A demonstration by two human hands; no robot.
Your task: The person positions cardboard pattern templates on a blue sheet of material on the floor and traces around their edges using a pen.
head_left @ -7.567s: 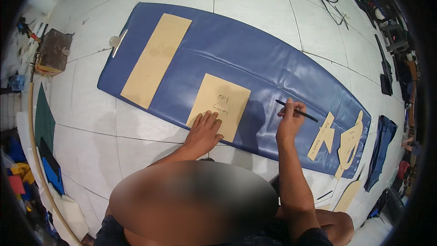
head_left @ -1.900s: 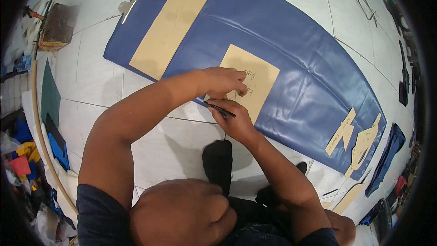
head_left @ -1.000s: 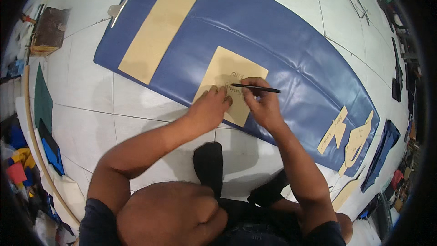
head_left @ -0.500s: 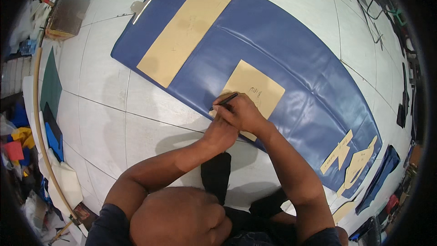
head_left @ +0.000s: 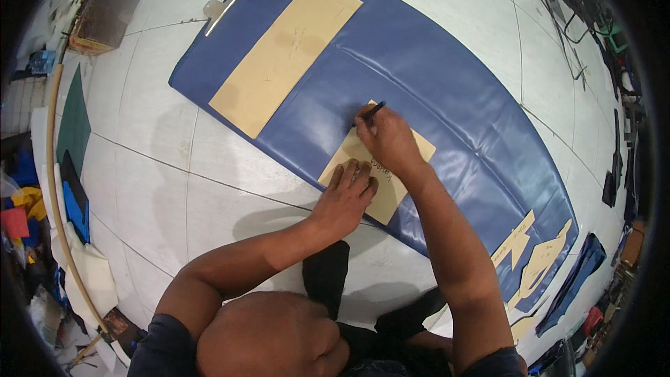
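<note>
A broad sheet of blue vinyl [head_left: 447,91] lies over the tiled floor. Near its front edge is a tan card pattern piece [head_left: 387,206] with handwriting on it. My left hand [head_left: 347,199] presses flat on the card's near part, fingers spread. At the card's far corner my right hand [head_left: 391,138] grips a black pen [head_left: 375,110] and covers that corner; the pen tip is hidden. To the left, a long tan card rectangle [head_left: 286,59] rests on the vinyl, apart from both hands.
A metal clip [head_left: 223,14] grips the vinyl's left edge. Small card patterns [head_left: 541,258] lie at its right end. A brown block [head_left: 105,17] stands far left, near a long curved wooden strip [head_left: 59,202] and coloured scraps [head_left: 28,202]. Cables [head_left: 565,0] lie far right.
My right hand has moved with the pen from the card's left corner to its far corner. My left hand, beside it before, now lies spread on the card.
</note>
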